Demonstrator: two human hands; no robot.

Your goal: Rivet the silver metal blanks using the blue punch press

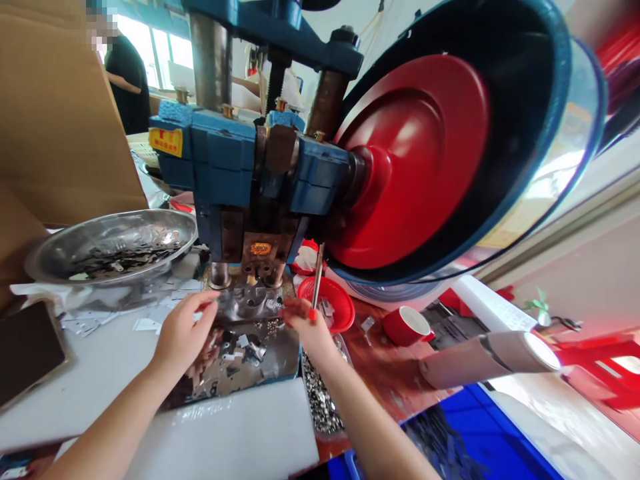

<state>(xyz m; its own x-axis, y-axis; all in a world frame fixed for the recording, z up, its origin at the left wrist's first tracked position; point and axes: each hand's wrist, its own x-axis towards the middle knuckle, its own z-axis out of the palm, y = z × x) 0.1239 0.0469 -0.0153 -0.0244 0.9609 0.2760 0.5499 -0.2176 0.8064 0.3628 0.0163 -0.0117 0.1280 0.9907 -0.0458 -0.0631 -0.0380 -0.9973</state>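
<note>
My left hand is at the left edge of the press's lower die, thumb and forefinger drawn together at the tips. Any small piece between them is too small to make out. At the die's right side is my right hand, its fingers bent together and their tips partly hidden. A thin metal rod with a red end slants down in front of this hand; whether the hand grips it I cannot tell. The blue press stands above the die, its ram raised. Small metal pieces lie scattered on the plate below.
On the left stands a steel bowl of thin metal plates. A red basket, a clear tub of small metal parts and a red mug are on the right. The red flywheel overhangs them. Behind, a person stands.
</note>
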